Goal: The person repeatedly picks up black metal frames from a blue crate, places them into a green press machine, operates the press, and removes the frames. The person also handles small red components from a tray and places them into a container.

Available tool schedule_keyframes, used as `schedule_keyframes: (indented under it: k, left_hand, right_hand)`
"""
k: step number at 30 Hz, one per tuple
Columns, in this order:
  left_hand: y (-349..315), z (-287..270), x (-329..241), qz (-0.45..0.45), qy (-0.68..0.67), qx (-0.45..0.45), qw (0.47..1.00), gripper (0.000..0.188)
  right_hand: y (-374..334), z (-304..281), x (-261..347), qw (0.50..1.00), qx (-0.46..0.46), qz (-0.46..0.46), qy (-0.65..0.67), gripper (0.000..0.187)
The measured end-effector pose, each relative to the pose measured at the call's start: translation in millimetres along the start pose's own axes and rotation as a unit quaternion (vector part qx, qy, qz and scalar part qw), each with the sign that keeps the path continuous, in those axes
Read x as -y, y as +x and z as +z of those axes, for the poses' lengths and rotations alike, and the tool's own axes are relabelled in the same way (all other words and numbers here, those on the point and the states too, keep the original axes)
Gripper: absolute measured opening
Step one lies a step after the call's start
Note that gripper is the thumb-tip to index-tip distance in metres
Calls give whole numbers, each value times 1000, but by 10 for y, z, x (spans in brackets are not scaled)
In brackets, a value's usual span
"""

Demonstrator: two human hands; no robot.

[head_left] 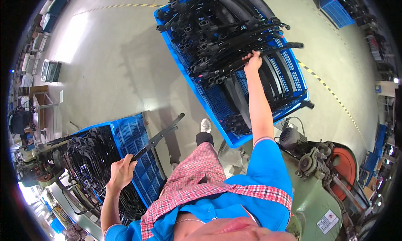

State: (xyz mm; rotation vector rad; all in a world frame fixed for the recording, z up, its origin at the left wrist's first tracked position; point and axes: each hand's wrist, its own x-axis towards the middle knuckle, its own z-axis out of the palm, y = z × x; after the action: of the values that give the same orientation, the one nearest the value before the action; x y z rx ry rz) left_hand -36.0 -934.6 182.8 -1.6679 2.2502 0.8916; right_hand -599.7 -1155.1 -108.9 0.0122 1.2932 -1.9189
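Right hand [253,61] gripping black arm [268,48] in blue crate [209,103], left hand [121,172] clasping bracket [161,136].

Below you, grey concrete floor [117,61] crossed by a yellow-black striped line [331,92]. At your right, a green machine [310,199] carrying a dark motor [291,138] and an orange wheel [345,165]. Another blue crate [335,6] stands far off, top right. Shelves and stacked trays [50,69] line the left edge, beside a wooden stand [42,103].
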Motion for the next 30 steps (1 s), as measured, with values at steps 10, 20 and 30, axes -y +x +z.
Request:
schedule_keyframes:
  k: [10,20,30]
  left_hand:
    - [-787,250,569,96,-38,-178,979,16]
    - [-2559,569,771,254,-170,-152,940,17]
    - [-3408,1705,-184,393,-127,29,910,26]
  right_hand:
    - [-3709,-736,1936,981,140,-66,-116,36]
    - [-7401,-1657,2016,856,238,-128,-441,33]
    - [-9063,-3414,1699,823,235,16,-516,22]
